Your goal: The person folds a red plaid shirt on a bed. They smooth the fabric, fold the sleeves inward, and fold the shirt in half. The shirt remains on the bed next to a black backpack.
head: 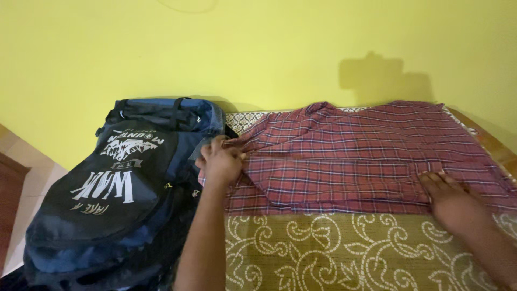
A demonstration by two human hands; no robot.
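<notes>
Now: red plaid shirt [355,156] spread flat between both hands, long axis running left to right; left hand [221,161] pinching its left edge, right hand [449,199] open, pressing its lower right part; dark backpack [118,188] just left

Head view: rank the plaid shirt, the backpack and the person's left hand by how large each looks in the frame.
1. Red plaid shirt, spread flat across the patterned mat.
2. Dark blue and black backpack; close to the shirt in apparent area and partly cut off, so this order is unsure.
3. Left hand, gripping the shirt's edge, clearly smallest.
</notes>
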